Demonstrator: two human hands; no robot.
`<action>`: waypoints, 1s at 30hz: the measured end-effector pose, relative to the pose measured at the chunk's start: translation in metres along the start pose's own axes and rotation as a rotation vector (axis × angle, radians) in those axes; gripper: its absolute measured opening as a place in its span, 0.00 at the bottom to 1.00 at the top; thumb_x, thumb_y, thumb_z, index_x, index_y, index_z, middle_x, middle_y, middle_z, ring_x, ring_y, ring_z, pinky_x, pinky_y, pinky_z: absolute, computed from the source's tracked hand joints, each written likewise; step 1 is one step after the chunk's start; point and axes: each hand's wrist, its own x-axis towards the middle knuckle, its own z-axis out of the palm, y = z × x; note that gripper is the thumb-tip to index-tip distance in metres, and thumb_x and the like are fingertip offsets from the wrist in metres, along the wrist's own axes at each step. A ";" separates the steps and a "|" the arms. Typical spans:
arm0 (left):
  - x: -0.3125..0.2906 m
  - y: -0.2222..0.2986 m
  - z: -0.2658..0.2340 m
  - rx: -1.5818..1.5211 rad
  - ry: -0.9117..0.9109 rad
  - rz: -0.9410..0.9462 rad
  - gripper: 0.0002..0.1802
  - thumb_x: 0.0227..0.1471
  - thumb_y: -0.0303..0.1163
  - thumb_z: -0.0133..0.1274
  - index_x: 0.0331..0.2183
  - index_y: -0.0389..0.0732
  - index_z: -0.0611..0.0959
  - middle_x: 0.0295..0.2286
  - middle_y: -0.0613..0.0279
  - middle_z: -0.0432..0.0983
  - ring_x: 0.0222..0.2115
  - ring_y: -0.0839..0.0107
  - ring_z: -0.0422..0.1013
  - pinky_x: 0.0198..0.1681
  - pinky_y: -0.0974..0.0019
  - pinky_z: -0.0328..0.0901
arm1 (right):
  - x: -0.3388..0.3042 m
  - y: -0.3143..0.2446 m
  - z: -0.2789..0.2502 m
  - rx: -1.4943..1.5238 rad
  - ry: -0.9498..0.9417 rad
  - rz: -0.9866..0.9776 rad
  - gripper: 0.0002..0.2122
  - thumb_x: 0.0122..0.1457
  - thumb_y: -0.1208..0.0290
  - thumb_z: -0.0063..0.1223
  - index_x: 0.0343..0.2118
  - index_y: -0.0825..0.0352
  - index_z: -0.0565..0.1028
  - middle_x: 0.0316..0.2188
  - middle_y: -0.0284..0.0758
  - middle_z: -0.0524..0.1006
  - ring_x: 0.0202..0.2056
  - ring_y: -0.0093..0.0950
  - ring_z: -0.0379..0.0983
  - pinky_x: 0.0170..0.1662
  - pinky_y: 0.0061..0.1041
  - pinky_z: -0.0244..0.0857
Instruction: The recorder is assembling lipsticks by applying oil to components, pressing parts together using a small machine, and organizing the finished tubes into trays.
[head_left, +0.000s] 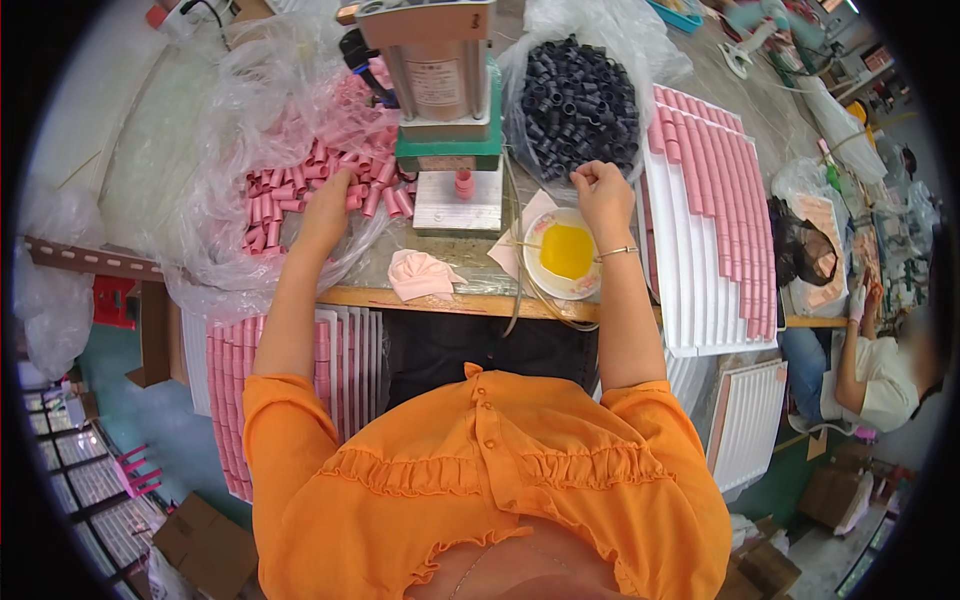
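My left hand (pixel 329 203) reaches into a clear plastic bag full of short pink tubes (pixel 300 185), its fingers curled among them. My right hand (pixel 600 190) hovers at the edge of a bag of small black tubes (pixel 578 100), fingers pinched; what it grips is too small to tell. Between the hands stands a small press (pixel 440 80) with a green base, and one pink tube (pixel 464 183) sits upright on its white plate. A white bowl of yellow liquid (pixel 567 250) lies just below my right hand.
A white ribbed tray (pixel 700 300) holding rows of pink tubes lies at the right. Another tray (pixel 230 400) of pink tubes sits below the table's front edge at the left. A pink cloth (pixel 422 274) rests near the edge. A seated person (pixel 880 370) works at the far right.
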 end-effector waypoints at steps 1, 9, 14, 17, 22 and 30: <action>0.001 0.000 0.001 -0.039 -0.002 -0.029 0.13 0.46 0.20 0.52 0.37 0.39 0.72 0.30 0.48 0.76 0.35 0.47 0.72 0.35 0.51 0.65 | -0.007 0.001 -0.010 -0.023 0.085 -0.124 0.05 0.50 0.65 0.62 0.27 0.59 0.80 0.25 0.31 0.78 0.30 0.34 0.76 0.33 0.36 0.64; -0.012 0.035 -0.031 -0.042 -0.052 -0.237 0.11 0.48 0.28 0.57 0.35 0.40 0.73 0.30 0.50 0.78 0.30 0.55 0.74 0.35 0.58 0.68 | -0.084 0.010 -0.046 -0.080 0.099 -0.546 0.03 0.47 0.70 0.62 0.26 0.57 0.79 0.26 0.27 0.71 0.33 0.29 0.68 0.37 0.33 0.55; -0.029 0.118 -0.009 -1.462 -0.189 -0.291 0.15 0.48 0.24 0.59 0.39 0.39 0.74 0.40 0.58 0.76 0.37 0.67 0.73 0.40 0.65 0.68 | -0.085 0.009 -0.033 -0.262 0.082 -0.616 0.03 0.46 0.71 0.63 0.25 0.57 0.79 0.27 0.27 0.71 0.35 0.28 0.67 0.39 0.33 0.54; -0.042 0.172 0.020 -1.847 -0.086 -0.643 0.16 0.51 0.24 0.58 0.43 0.40 0.74 0.40 0.57 0.75 0.40 0.67 0.73 0.42 0.64 0.68 | -0.089 0.005 -0.039 -0.132 0.105 -0.527 0.04 0.45 0.72 0.64 0.24 0.58 0.79 0.28 0.27 0.71 0.35 0.28 0.68 0.39 0.34 0.54; -0.043 0.204 0.054 -2.383 -0.102 -1.024 0.14 0.54 0.28 0.56 0.44 0.44 0.75 0.41 0.63 0.75 0.43 0.69 0.72 0.50 0.59 0.64 | -0.114 -0.045 -0.052 0.710 0.130 -0.311 0.05 0.44 0.73 0.65 0.25 0.59 0.79 0.29 0.28 0.72 0.33 0.30 0.68 0.39 0.34 0.54; -0.042 0.220 0.091 -2.425 -0.230 -0.789 0.10 0.60 0.32 0.50 0.43 0.40 0.75 0.30 0.67 0.72 0.34 0.75 0.70 0.50 0.59 0.65 | -0.117 -0.068 -0.032 0.097 0.344 -0.688 0.04 0.46 0.71 0.61 0.27 0.58 0.79 0.30 0.26 0.72 0.33 0.27 0.68 0.39 0.32 0.53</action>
